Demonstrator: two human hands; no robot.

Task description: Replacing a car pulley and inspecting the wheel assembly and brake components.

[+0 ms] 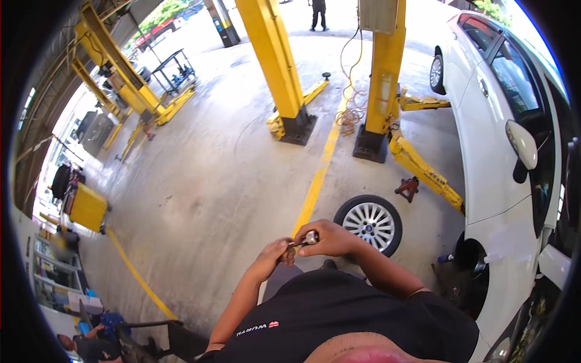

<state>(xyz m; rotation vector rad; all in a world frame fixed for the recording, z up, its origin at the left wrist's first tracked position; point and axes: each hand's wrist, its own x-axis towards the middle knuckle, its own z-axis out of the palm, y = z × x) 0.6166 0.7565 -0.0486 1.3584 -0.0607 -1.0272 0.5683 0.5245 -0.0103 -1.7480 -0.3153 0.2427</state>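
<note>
In front of my waist, both hands are on a small metal tool that looks like a socket ratchet (311,237), with a round silver head and a thin dark shaft. My left hand (276,255) is closed around the shaft end. My right hand (331,238) curls around the silver head, thumb and fingers bent. Fingers hide part of the tool. Just beyond my right hand, a wheel with a silver multi-spoke rim (369,227) lies flat on the floor.
A white car (493,181) stands at the right, its front wheel well exposed. Yellow lift posts (275,60) and a lift arm (426,169) rise ahead. Near the wheel sits a red jack stand (407,189). A yellow tool cart (88,207) and a seated person (91,348) are at left.
</note>
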